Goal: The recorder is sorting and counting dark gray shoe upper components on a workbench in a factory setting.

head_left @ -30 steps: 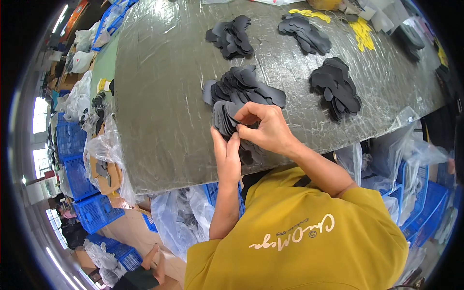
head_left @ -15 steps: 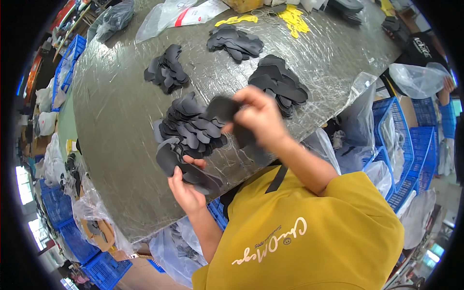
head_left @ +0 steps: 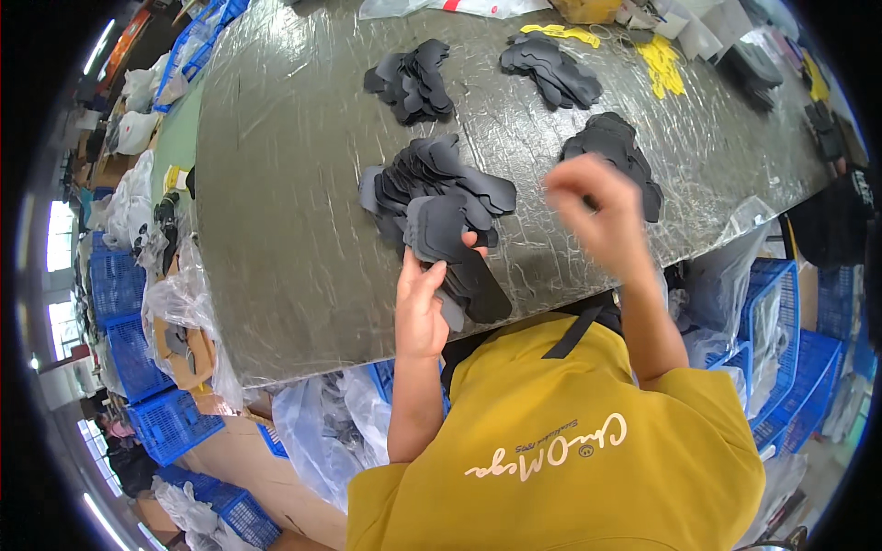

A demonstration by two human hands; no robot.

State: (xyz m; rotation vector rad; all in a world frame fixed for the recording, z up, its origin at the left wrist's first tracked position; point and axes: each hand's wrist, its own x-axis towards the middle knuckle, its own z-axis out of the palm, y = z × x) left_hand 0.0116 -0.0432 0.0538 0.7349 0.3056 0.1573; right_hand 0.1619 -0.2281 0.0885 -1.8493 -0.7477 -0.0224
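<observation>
My left hand (head_left: 424,308) is closed around a few dark grey shoe insoles (head_left: 450,243), thumb on the near side and fingertips showing at the far edge. They are held over the near edge of a fanned pile of insoles (head_left: 427,170). My right hand (head_left: 602,211) is raised in front of another insole pile (head_left: 627,156) on the right and partly covers it. Motion smears its fingers, and whether they hold anything cannot be made out. Farther back lie two more piles, the left one (head_left: 412,81) and the right one (head_left: 551,72).
A plastic-wrapped table (head_left: 276,230) carries the piles. Yellow pieces (head_left: 661,66), a white plastic bag (head_left: 459,7) and a dark stack (head_left: 749,75) lie toward its far side. Blue crates (head_left: 175,422) and clear bags (head_left: 322,432) crowd the floor around the table.
The view has shifted, so the table sits farther right. My right hand has moved away from the central pile, and the insole it held no longer shows. My left hand keeps its insoles.
</observation>
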